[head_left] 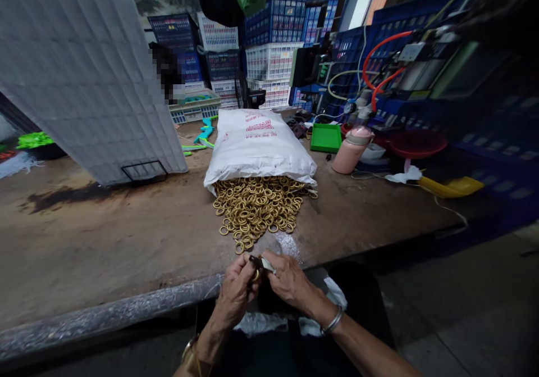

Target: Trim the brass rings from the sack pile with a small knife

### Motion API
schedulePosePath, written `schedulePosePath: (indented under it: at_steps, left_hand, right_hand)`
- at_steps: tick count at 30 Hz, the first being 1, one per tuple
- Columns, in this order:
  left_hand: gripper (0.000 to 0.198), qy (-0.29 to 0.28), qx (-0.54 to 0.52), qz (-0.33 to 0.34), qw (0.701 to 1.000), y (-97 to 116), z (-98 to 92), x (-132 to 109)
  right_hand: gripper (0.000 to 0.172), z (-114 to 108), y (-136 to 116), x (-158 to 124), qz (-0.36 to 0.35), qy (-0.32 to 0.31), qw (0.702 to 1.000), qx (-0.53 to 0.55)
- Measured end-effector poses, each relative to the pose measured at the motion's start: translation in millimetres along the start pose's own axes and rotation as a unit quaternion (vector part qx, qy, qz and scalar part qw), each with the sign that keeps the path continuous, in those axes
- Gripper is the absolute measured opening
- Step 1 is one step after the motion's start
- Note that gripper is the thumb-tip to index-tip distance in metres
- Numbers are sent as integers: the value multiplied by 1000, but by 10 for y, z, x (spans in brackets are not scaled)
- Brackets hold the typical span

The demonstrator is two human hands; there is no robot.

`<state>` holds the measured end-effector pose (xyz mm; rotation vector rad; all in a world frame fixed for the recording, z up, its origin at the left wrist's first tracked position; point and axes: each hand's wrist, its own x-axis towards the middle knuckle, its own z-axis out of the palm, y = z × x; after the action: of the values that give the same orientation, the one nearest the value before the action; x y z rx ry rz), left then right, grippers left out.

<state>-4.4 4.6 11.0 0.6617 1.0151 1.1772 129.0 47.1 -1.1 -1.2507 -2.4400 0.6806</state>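
Observation:
Just off the table's front edge, my two hands are close together. My left hand (236,290) is closed, its thumb and fingers pinching a gold-coloured ring (256,276). My right hand (288,278) is wrapped round a small blade-like tool (266,265) with a dark end and a pale part; its exact kind is unclear. The dark end meets the left thumb, close to the ring. Beyond my hands, a heap of gold rings (261,208) spills from the mouth of a white woven sack (256,141) lying on the table.
A tall pale ribbed panel (92,79) stands on the wooden table (126,248) at left. To the right are a green tray (325,137), a pink bottle (351,151), a red bowl (416,142) and a yellow scoop-like piece (452,186). Stacked crates (273,62) fill the back.

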Motion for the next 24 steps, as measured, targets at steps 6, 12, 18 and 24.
schedulePosePath:
  at_steps: [6,12,18,24]
  left_hand:
    - [30,7,47,27,998,-12,9,1]
    - [31,-46,5,-67,997,-43,87,-197]
    - [19,27,-68,-264,962,-553,1,-85]
    - [5,138,-112,-293,939,-934,-166,184]
  right_hand:
    - [23,-49,26,-20,13,-39,998,-52]
    - [22,-145,188,92,101,-8,989,-110]
    - [16,-202,287,301,145,61,978,-139]
    - [16,-89,325,391,167,64,968,-178]
